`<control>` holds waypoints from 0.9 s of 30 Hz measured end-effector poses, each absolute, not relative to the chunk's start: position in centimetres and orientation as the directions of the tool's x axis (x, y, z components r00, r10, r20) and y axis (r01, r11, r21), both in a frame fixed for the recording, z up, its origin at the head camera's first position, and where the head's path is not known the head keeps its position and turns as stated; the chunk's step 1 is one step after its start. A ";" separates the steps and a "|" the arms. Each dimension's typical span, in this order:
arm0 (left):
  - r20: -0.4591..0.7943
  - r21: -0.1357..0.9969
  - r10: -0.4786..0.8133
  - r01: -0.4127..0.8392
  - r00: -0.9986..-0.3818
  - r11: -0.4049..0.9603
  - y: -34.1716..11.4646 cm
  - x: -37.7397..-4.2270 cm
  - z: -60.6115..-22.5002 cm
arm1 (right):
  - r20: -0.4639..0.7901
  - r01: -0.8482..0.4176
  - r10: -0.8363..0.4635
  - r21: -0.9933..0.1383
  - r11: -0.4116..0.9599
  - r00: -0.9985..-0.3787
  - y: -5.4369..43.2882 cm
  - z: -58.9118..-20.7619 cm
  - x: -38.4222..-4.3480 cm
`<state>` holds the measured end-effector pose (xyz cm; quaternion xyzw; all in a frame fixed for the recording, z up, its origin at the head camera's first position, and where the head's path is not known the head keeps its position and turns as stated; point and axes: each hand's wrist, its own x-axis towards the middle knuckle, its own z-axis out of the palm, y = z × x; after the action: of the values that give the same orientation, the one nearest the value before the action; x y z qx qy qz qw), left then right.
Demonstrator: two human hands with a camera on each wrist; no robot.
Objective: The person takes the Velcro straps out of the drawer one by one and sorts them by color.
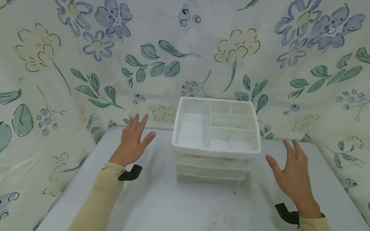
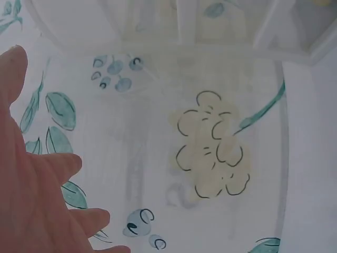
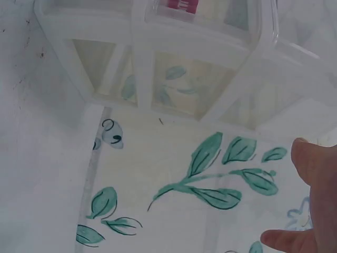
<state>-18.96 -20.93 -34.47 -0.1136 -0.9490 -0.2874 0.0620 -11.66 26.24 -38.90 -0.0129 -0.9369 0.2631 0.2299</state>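
Observation:
A white plastic drawer organizer (image 1: 216, 154) stands on the table, its top tray divided into several compartments and its see-through drawers facing the front. To its left hovers my left hand (image 1: 131, 141), fingers spread and holding nothing. My right hand (image 1: 293, 173) is raised on the other side, also spread and apart from the organizer. In the left wrist view, part of the left hand (image 2: 42, 190) shows at the left edge, with the organizer's side (image 2: 152, 31) along the top. Two fingertips of the right hand (image 3: 321, 190) appear in the right wrist view, below the organizer's side (image 3: 100, 31).
The white table (image 1: 156, 205) has small brown specks (image 1: 234, 192) in front of the organizer. A floral-patterned sheet (image 1: 202, 48) hangs behind the table and along both sides. A black strap piece (image 1: 131, 173) sticks out from the left wrist, another (image 1: 286, 214) from the right.

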 end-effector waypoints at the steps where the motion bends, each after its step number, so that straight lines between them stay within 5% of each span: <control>1: 0.186 0.536 0.186 0.258 -0.965 0.804 -20.8 -18.9 -34.5 | 0.424 -0.099 0.145 -0.501 0.860 -0.894 26.1 -38.9 -11.5; 15: 0.275 0.649 0.240 0.364 -0.931 0.668 -19.0 -18.6 -34.3 | 0.434 -0.090 0.196 -0.555 0.827 -0.879 23.8 -38.8 -9.6; 27: 0.444 0.698 0.281 0.526 -0.851 0.487 -16.6 -18.6 -34.7 | 0.613 -0.253 0.229 -0.598 0.761 -0.756 21.7 -39.3 -7.8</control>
<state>-18.55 -16.58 -34.69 -0.2369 -0.8514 -0.4476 0.1364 -7.79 21.70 -39.26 0.0069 -0.8709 0.3458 0.3490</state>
